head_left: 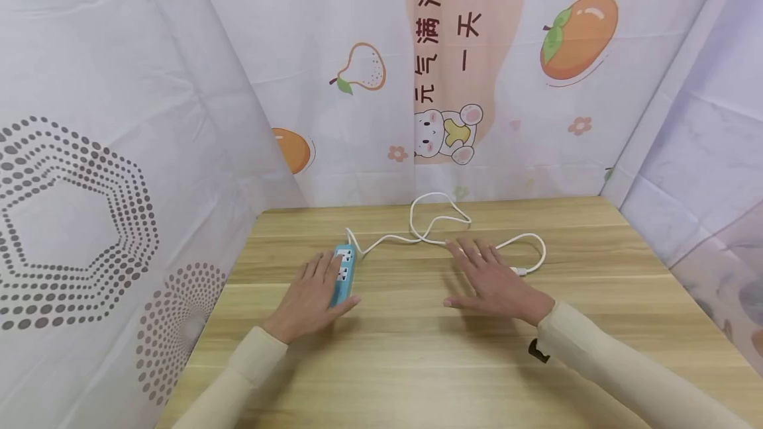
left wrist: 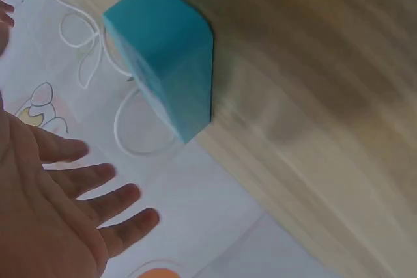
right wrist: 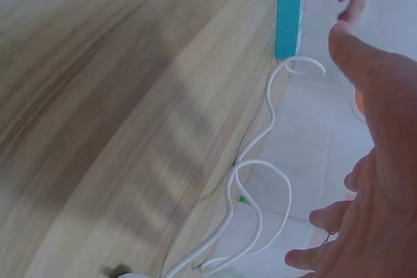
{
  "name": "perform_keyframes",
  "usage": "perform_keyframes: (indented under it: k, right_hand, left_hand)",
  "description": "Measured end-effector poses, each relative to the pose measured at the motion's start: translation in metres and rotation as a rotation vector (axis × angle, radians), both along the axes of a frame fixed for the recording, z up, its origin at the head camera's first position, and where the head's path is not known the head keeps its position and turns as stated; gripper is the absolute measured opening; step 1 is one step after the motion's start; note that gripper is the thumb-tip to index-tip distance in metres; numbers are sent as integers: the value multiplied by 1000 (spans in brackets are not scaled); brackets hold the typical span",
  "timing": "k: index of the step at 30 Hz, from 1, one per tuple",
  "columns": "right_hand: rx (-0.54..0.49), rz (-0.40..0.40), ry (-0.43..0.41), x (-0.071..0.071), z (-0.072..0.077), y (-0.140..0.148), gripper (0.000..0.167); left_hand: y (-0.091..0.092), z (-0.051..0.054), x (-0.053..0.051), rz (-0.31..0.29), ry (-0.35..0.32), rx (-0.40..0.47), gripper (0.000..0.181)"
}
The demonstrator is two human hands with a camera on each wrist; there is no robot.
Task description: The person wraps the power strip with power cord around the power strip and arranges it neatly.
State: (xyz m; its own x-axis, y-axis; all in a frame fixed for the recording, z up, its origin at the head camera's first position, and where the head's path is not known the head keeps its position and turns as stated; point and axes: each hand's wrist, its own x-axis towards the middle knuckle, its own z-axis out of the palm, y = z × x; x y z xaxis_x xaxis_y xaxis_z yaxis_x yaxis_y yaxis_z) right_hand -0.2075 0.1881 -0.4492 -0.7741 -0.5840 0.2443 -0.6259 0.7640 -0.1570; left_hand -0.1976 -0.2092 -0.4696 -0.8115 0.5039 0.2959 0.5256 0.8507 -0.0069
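A blue power strip (head_left: 342, 295) with white socket faces lies on the left part of the wooden table. Over it hovers my left hand (head_left: 305, 298), fingers extended and covering part of the strip. In the left wrist view a gap shows between that hand (left wrist: 45, 206) and the strip's teal end (left wrist: 159, 34). A white cord (head_left: 387, 238) runs from the strip's far end, loops, and curves round to a white plug (head_left: 520, 271) on the right. My right hand (head_left: 493, 285) is held above the cord near the plug, fingers spread, holding nothing; it hides some of the cord.
The wood-grain table (head_left: 393, 363) ends at a white printed curtain (head_left: 357, 171) along the back. More cloth hangs at the left (head_left: 197, 118) and right. A small dark object (head_left: 539, 351) hangs at the right sleeve's cuff.
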Motion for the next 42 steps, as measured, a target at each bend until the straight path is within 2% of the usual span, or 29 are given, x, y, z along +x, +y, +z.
perform_keyframes:
  k: [7, 12, 16, 18, 23, 28, 32, 36, 39, 42]
  right_hand:
    - [0, 6, -53, -2, -5, -2, 96]
    - [-16, 34, 7, -7, -5, -3, 88]
    - [-37, 46, 26, -8, -9, -6, 79]
    - [-41, 46, -4, -7, -11, -8, 74]
    - [-38, 51, -94, -3, -18, -12, 64]
    - [-41, 76, -136, 1, -19, -15, 57]
    - [-29, 87, -138, 1, -19, -16, 52]
    - [-21, 87, -137, 2, -19, -16, 48]
    - [-30, 88, -131, 1, -20, -17, 46]
    - [-54, 85, -114, 0, -21, -19, 47]
  left_hand:
    - [-1, -14, -1, 86, -113, 14, 76]
    - [1, -19, -6, 150, -149, -14, 75]
    - [6, -22, -9, 213, -209, 44, 77]
    - [8, -22, -10, 253, -249, 80, 74]
    - [11, -21, -11, 339, -327, 100, 58]
    - [9, -17, -14, 388, -404, 111, 56]
    - [6, -16, -15, 383, -444, 129, 56]
    - [5, -17, -12, 344, -497, 204, 59]
    - [7, -15, -6, 287, -577, 317, 63]
    - [12, -7, 2, 186, -678, 441, 66]
